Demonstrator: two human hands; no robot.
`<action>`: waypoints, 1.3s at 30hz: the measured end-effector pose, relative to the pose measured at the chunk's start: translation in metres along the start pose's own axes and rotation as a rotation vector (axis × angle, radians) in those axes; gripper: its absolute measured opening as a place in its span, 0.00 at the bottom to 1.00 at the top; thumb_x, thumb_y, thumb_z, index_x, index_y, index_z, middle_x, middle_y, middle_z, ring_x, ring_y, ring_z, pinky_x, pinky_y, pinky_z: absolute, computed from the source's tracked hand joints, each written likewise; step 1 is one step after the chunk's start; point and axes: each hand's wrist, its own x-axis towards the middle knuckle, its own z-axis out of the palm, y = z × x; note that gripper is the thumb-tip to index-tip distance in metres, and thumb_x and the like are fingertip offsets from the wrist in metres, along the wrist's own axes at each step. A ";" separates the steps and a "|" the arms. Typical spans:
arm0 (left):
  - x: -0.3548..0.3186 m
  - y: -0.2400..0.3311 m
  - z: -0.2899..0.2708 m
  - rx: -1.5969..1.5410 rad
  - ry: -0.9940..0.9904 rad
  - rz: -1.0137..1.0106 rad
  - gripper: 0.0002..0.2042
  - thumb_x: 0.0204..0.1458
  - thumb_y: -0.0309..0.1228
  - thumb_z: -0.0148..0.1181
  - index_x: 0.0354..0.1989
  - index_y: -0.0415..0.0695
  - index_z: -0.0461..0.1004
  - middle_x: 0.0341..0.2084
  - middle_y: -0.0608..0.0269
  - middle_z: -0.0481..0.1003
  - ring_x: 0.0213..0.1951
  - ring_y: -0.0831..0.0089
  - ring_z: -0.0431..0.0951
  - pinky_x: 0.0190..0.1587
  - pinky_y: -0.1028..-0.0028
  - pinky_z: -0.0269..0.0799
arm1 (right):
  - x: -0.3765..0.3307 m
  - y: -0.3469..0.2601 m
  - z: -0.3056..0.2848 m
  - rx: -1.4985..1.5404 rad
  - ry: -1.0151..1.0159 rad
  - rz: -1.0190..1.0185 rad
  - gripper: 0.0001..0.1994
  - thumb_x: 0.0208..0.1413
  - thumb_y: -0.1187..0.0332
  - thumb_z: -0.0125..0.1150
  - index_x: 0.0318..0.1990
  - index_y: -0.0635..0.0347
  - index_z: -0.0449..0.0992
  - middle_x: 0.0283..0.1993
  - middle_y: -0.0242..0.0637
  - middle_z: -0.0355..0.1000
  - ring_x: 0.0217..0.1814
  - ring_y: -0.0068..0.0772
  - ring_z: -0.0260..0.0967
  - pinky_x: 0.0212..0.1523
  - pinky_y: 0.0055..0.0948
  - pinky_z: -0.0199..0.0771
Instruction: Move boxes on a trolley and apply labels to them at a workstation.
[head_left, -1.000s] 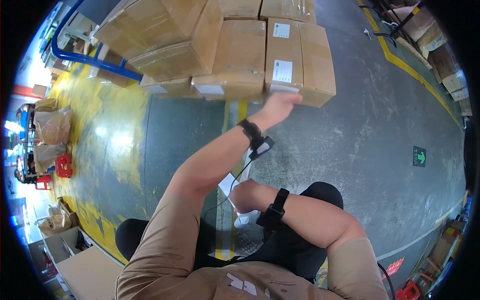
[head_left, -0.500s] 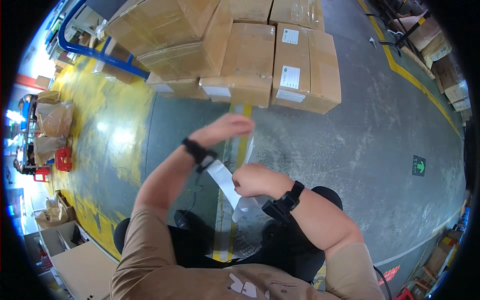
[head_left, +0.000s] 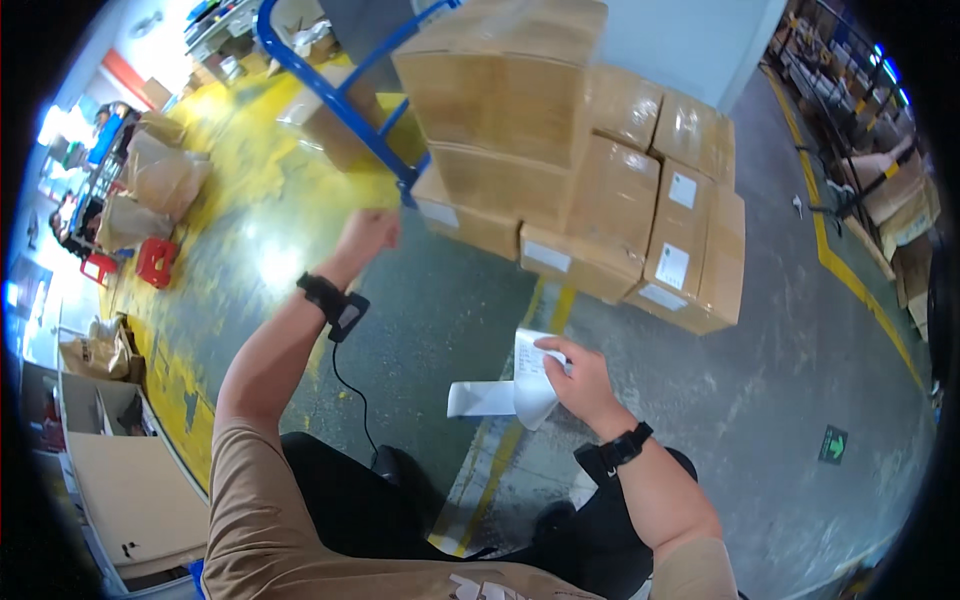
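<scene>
Stool, red (head_left: 157,262), at far left on yellow-painted floor; pale cabinet (head_left: 130,490) below it, near the left sleeve. Left hand (head_left: 370,238) next: raised, back of the hand showing, fingers curled inward; cannot tell whether they close on anything. Black strap with a small device (head_left: 338,308) at that wrist, dark cable (head_left: 362,400) running down from it. Blue trolley handle (head_left: 345,105) above and right of the left hand. Stacked cartons (head_left: 590,225), brown and taped, white labels on several, reach across the upper middle. White paper strip (head_left: 530,385) lower, above the floor: one tail points left, printed part stands up, curved part hangs below the fingers. Right hand (head_left: 585,385) at the strip's right edge, thumb and forefinger gripping the printed part. Green arrow sign (head_left: 832,445) on grey floor, far right.
</scene>
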 end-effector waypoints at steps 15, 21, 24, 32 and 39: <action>0.043 0.070 -0.085 -0.232 0.835 0.307 0.07 0.51 0.27 0.56 0.35 0.40 0.68 0.29 0.62 0.70 0.30 0.71 0.70 0.36 0.71 0.69 | -0.001 -0.026 0.022 0.215 0.076 0.129 0.12 0.58 0.74 0.54 0.48 0.59 0.76 0.47 0.35 0.75 0.46 0.25 0.72 0.46 0.26 0.71; -0.081 0.070 0.082 -0.392 -0.423 0.396 0.18 0.59 0.30 0.57 0.56 0.44 0.63 0.34 0.65 0.73 0.41 0.78 0.73 0.45 0.75 0.71 | 0.009 -0.024 0.028 0.586 0.177 0.193 0.16 0.58 0.77 0.53 0.55 0.61 0.71 0.51 0.34 0.72 0.52 0.23 0.68 0.54 0.24 0.66; -0.101 0.079 0.111 -0.562 -0.550 0.299 0.21 0.59 0.28 0.56 0.59 0.44 0.58 0.36 0.64 0.74 0.42 0.78 0.72 0.46 0.75 0.70 | 0.012 -0.028 0.037 0.662 0.172 0.118 0.16 0.61 0.74 0.51 0.56 0.63 0.70 0.52 0.36 0.71 0.55 0.25 0.67 0.57 0.25 0.64; -0.121 0.089 0.115 -0.546 -0.702 0.310 0.20 0.58 0.22 0.53 0.59 0.41 0.59 0.42 0.60 0.76 0.45 0.78 0.73 0.48 0.74 0.69 | 0.020 -0.017 0.016 1.030 0.214 0.240 0.16 0.66 0.64 0.47 0.53 0.64 0.72 0.50 0.37 0.72 0.54 0.26 0.67 0.56 0.28 0.65; -0.122 0.091 0.119 -0.307 -0.545 0.278 0.12 0.56 0.23 0.57 0.49 0.38 0.70 0.39 0.60 0.78 0.42 0.80 0.75 0.44 0.76 0.71 | 0.017 0.002 0.013 1.033 0.208 0.326 0.19 0.66 0.58 0.47 0.49 0.65 0.75 0.49 0.39 0.74 0.52 0.29 0.70 0.55 0.29 0.67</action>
